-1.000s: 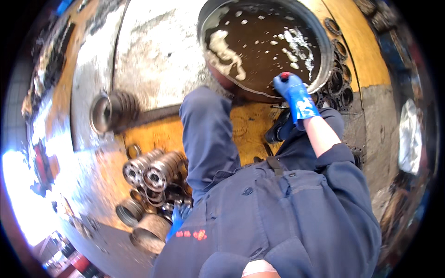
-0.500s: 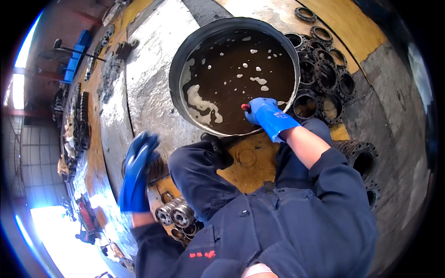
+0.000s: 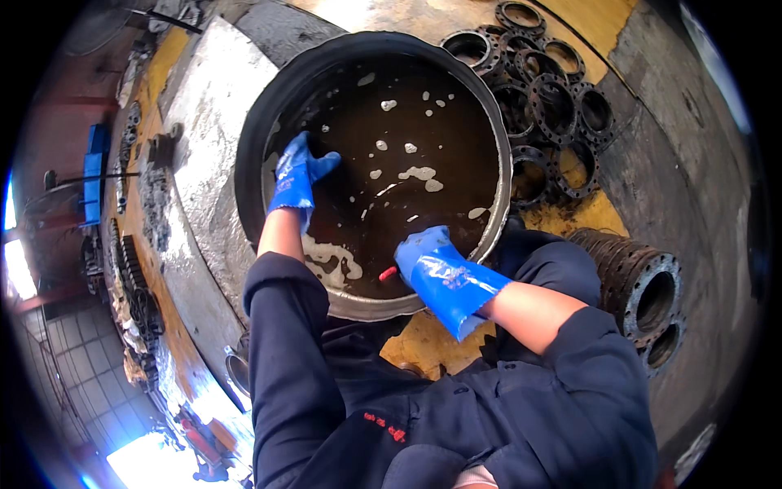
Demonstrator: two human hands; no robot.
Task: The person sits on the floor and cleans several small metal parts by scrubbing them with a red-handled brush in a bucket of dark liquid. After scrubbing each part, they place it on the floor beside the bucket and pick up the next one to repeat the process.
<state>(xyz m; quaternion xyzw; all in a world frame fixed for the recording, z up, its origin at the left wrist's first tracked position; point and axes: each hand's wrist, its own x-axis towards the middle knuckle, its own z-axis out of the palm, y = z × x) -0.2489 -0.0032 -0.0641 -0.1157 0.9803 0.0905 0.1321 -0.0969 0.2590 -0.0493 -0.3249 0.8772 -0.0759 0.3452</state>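
A large round metal tub [image 3: 247,175] holds dark brown liquid with patches of pale foam. My left hand [image 3: 298,169], in a blue rubber glove, is over the tub's left side, thumb spread away from the fingers. I see nothing in it, though its fingertips are at the dark liquid. My right hand [image 3: 423,251], gloved alike, is closed at the tub's near right edge. From that fist sticks out the red end of a handle [image 3: 388,275]; the rest of this tool is hidden by the glove and the liquid.
Dark flanged metal rings [image 3: 555,110] with bolt holes lie heaped right of the tub. Similar rings [image 3: 643,293] form a row beside my right knee. A metal ring [image 3: 237,371] lies left of my legs. Chain-like parts [image 3: 134,277] line the far left.
My left hand has moved from outside the tub, at the left, to over its liquid. My right hand still grips the red handle. The view has shifted, with the tub now nearer.
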